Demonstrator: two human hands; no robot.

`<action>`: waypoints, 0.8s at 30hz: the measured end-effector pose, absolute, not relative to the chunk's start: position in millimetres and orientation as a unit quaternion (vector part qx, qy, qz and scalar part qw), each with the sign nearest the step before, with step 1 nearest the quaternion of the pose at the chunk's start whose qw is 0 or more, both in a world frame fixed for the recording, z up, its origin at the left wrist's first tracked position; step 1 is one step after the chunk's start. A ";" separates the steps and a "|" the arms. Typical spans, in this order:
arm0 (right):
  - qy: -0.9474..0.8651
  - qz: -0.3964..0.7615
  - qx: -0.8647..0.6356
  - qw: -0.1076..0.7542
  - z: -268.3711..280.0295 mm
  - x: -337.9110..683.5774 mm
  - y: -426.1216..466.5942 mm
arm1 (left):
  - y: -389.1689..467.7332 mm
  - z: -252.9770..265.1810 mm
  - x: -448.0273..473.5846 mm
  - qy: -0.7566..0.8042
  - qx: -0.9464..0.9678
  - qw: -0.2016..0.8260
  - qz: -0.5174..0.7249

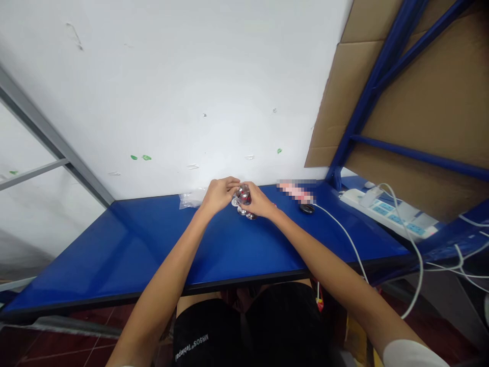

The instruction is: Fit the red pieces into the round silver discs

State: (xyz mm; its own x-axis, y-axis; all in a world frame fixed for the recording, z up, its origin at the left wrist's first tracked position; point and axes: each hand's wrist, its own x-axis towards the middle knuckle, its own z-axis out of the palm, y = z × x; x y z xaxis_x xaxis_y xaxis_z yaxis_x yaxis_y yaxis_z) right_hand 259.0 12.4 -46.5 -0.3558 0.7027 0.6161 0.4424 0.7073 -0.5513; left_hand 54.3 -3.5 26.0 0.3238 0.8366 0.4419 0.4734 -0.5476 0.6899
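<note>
At the back middle of the blue table, my right hand (pixel 259 200) curls around a shiny, round, clear or silvery piece (pixel 244 194) with red on it. My left hand (pixel 220 194) is right beside it on the left, fingers closed together and bent toward the piece; whatever lies between its fingertips is too small to make out. Below the hands, a few more shiny round pieces (pixel 250 215) with silvery discs sit on the table, partly hidden by my right hand. A crumpled clear plastic bag (pixel 191 198) lies just left of my left hand.
The blue table (pixel 153 244) meets a white wall (pixel 214 76). To the right are a blurred pink item (pixel 296 192), a black round object (pixel 306 208) by a white cable (pixel 344 229), and a white power strip (pixel 385 211) beside a blue metal frame (pixel 355 117).
</note>
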 end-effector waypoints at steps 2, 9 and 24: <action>-0.807 0.124 -0.378 0.437 -46.4 258.9 12.5 | -0.7 23.9 53.6 0.399 0.796 0.218 0.399; -0.794 0.143 -0.428 0.407 -42.6 263.2 10.4 | 6.6 17.9 50.4 0.372 0.797 0.225 0.419; -0.802 0.146 -0.406 0.414 -39.1 265.6 10.5 | 10.4 13.0 45.1 0.391 0.794 0.234 0.403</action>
